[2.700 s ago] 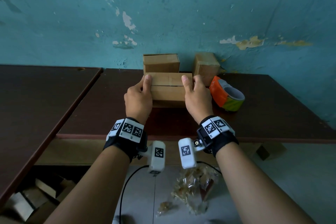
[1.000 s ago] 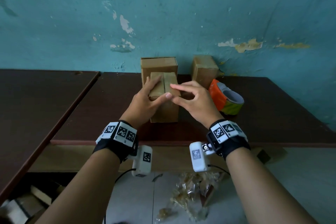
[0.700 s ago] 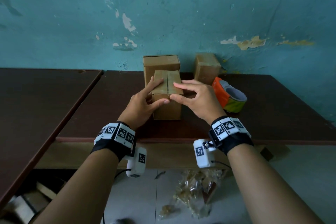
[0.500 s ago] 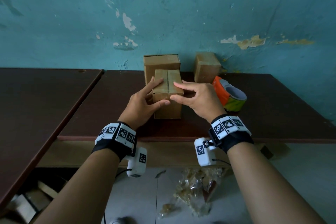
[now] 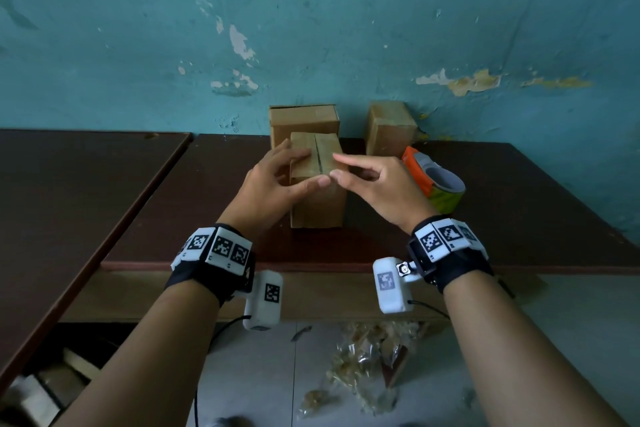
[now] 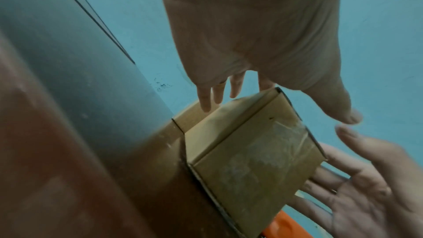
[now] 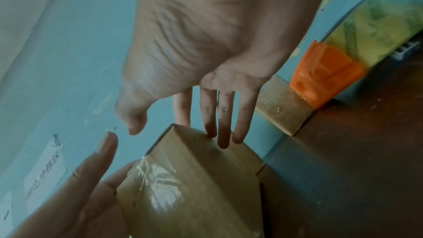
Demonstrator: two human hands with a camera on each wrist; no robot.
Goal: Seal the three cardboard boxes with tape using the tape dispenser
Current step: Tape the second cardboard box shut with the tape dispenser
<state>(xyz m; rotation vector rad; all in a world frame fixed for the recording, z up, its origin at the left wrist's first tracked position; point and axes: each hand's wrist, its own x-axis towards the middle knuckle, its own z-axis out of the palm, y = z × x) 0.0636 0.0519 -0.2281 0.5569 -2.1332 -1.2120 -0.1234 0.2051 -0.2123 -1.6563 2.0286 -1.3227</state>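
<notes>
A small cardboard box (image 5: 317,199) stands upright near the middle of the dark table (image 5: 502,218), its top seam running away from me. My left hand (image 5: 273,184) lays straight fingers on the top's left flap, with the thumb by the front upper edge. My right hand (image 5: 374,180) touches the top's right edge with straight fingers (image 7: 224,126). Clear tape shines on the box's front face (image 7: 160,184) and also shows in the left wrist view (image 6: 251,155). Behind stand two more boxes, one at the rear (image 5: 304,120) and one to the right (image 5: 391,128). The orange tape dispenser (image 5: 433,184) lies right of my right hand.
The teal wall rises right behind the boxes. A second dark table (image 5: 69,191) adjoins on the left with a narrow gap. Crumpled plastic wrappers (image 5: 367,367) lie on the floor below the table's front edge.
The front box lay crosswise between my hands 2.7 s ago; it has since been turned and stood up with its seam pointing away. In the last half second both hands barely moved.
</notes>
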